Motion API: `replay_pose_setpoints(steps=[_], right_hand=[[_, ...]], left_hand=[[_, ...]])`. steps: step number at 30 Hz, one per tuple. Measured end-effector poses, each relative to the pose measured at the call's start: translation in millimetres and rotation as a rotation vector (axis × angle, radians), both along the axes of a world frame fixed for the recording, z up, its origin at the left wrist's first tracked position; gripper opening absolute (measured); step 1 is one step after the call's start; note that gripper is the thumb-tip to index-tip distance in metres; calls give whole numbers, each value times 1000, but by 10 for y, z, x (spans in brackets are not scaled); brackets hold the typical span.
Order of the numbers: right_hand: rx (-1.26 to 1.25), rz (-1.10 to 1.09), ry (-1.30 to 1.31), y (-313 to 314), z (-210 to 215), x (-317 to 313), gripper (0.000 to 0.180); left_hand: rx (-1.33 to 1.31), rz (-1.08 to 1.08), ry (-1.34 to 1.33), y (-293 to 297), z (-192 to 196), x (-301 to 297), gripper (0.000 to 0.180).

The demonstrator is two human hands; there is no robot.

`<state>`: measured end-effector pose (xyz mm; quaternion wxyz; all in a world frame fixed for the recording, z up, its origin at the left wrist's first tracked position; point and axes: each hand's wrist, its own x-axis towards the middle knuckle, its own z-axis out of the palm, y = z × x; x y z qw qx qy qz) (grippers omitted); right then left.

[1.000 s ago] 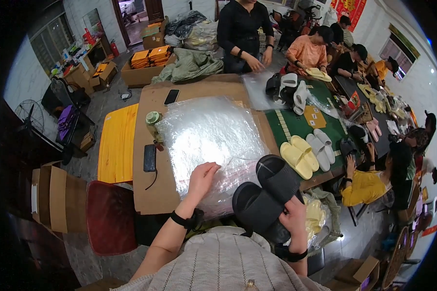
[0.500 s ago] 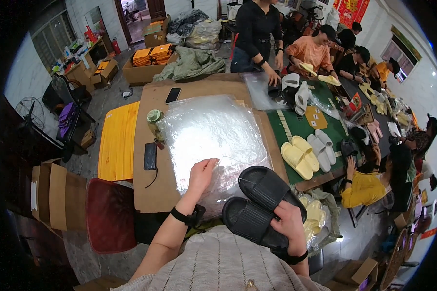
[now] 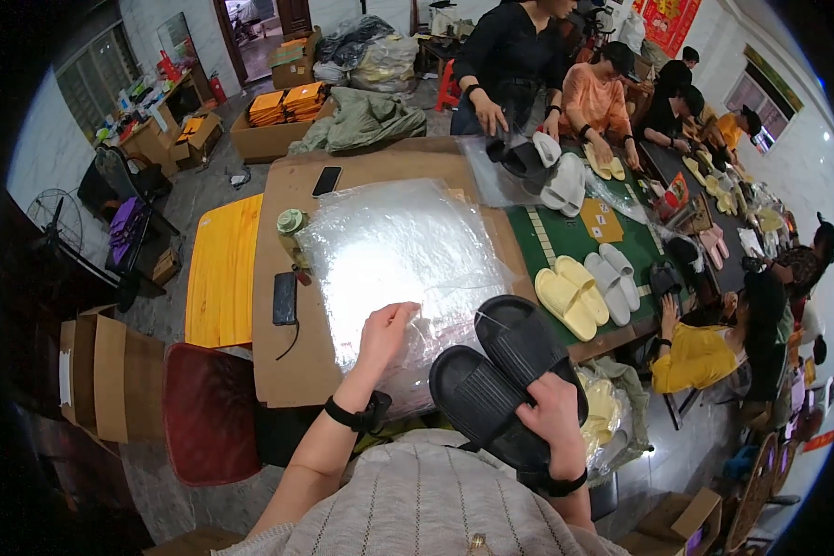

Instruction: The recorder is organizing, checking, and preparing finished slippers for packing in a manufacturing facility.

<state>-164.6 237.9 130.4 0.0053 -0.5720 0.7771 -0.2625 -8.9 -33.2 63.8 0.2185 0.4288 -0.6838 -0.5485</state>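
My right hand [image 3: 554,410] grips a pair of black slide sandals [image 3: 479,397] by their straps. The two are held side by side, toes pointing away from me, over the table's near edge. My left hand [image 3: 386,332] is closed in a pinch at the near part of a stack of clear plastic bags [image 3: 398,236], its fingertips on the film of the top bag. Glare on the film hides how far the bag's mouth is parted. The sandals' toes overlap the bags' near right corner in view.
Beyond the bags lie a phone [image 3: 326,182], a green-lidded bottle [image 3: 291,222] and a black power bank [image 3: 285,298]. To the right, yellow slides [image 3: 571,298] and grey slides [image 3: 612,283] rest on a green mat. A co-worker in black [image 3: 514,69] handles dark slides across the table.
My right hand's black slides have shifted slightly right and fanned apart at the toes. My left hand stays put. The co-worker in black has lifted dark slides over a clear bag.
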Motion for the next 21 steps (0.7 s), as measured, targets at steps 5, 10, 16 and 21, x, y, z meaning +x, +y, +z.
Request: replay_pose_setpoints(steps=[5, 10, 16, 21], right_hand=[[0, -56, 27, -213, -86, 26, 20], [34, -31, -72, -354, -248, 54, 21], [55, -137, -155, -538, -434, 7, 24], [73, -83, -140, -739, -501, 43, 26]], left_hand=[[-316, -144, 103, 169, 158, -6, 29], [-723, -283, 14, 335, 313, -16, 23], [-638, -408, 135, 456, 408, 5, 23], [-670, -441, 163, 546, 523, 40, 23]])
